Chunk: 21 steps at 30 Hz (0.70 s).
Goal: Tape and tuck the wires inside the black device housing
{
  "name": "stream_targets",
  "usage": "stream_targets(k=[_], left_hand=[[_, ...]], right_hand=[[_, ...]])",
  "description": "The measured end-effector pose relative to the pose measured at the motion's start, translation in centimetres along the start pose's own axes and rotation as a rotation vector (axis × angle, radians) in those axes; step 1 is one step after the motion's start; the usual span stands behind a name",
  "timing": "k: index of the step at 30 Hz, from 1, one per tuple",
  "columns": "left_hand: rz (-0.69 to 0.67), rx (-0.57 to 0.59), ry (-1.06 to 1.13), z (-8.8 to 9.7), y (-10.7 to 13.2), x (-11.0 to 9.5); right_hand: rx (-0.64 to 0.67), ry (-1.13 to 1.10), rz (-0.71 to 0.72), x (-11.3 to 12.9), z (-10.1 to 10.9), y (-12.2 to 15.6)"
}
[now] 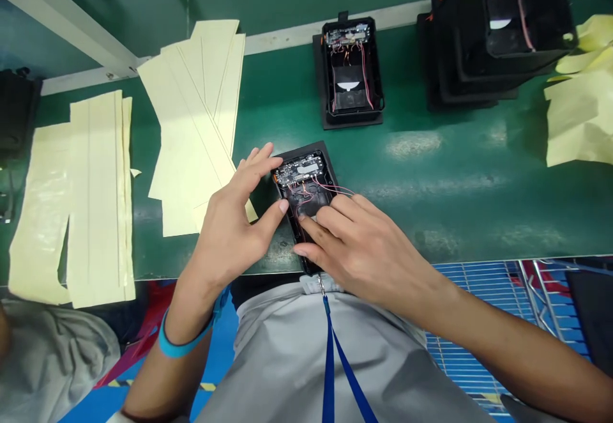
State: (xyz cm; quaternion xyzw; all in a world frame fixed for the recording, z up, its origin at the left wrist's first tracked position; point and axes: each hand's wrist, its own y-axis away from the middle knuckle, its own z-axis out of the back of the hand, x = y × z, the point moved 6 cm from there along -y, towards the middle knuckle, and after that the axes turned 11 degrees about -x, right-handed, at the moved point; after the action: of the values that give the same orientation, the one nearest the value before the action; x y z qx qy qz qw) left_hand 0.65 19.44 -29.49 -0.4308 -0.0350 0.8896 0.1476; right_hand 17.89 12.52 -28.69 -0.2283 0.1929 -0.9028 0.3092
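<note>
A black plastic case (329, 169) lies tilted at the bench's near edge, its open side up. Inside its far end sits a circuit board (301, 169) with thin pink and red wires (335, 188) coming off it. My left hand (239, 212) is at the case's left side, fingers spread, with the index finger at the far left corner and the thumb against the wall. My right hand (357, 244) reaches over the right wall with curled fingers, one fingertip down inside the case and the thumb near its lower left edge. What lies under those fingers is hidden.
A similar wired case (353, 84) stands farther back on the green bench (412, 186). Stacked black cases (510, 65) rise at the back right beside yellow paper (582, 110). Pale yellow strips (191, 110) lie to the left. Another person's grey sleeve (52, 359) shows lower left.
</note>
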Motion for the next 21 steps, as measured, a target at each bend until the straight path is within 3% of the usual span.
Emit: stream_targets(k=[10,21], left_hand=[[0.034,-0.023,0.091,-1.2,1.0,0.6],[0.032,-0.074,0.144,-1.9,1.9,1.1]], right_hand=[[0.063,0.025,0.016,0.2,-0.1,-0.5],[-0.041,-0.061,-0.077,-0.2,-0.4,-0.9]])
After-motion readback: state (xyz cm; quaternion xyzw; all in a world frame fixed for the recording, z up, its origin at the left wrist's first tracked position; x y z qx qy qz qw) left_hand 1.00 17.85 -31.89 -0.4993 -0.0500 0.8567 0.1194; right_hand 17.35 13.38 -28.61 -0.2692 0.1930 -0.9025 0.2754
